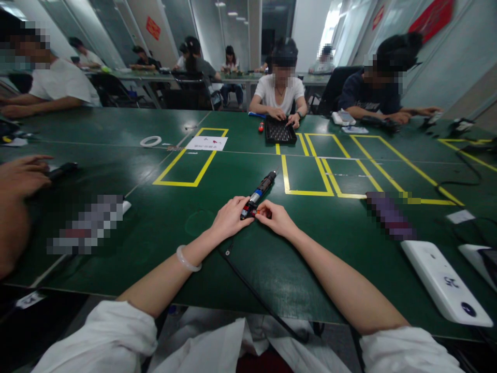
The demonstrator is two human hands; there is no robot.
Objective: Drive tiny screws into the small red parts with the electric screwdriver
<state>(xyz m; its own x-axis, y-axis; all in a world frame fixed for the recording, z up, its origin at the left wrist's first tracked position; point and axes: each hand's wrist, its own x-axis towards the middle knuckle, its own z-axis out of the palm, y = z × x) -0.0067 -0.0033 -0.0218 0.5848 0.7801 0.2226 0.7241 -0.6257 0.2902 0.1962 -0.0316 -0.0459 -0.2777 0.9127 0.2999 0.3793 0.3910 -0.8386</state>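
A slim dark electric screwdriver (263, 187) with a blue band lies slantwise on the green table, its thin bit pointing away from me to the right. My left hand (230, 216) is closed around its near end, thumb along the underside. Close against that same end, the bent fingers of my right hand (278, 217) pinch together at a small orange-red bit, too small to name. A black cable (252, 290) with a ring-like piece near its upper end runs from below the hands over the table edge towards my lap.
Yellow tape outlines (174, 183) mark the table (186, 280). Ahead, a person works at a black tray (280, 135). A white power bank (446, 285) and a blurred phone (390, 215) lie right; another blurred device (91, 223) lies left. A white paper (205, 143) and tape ring (150, 141) lie farther off.
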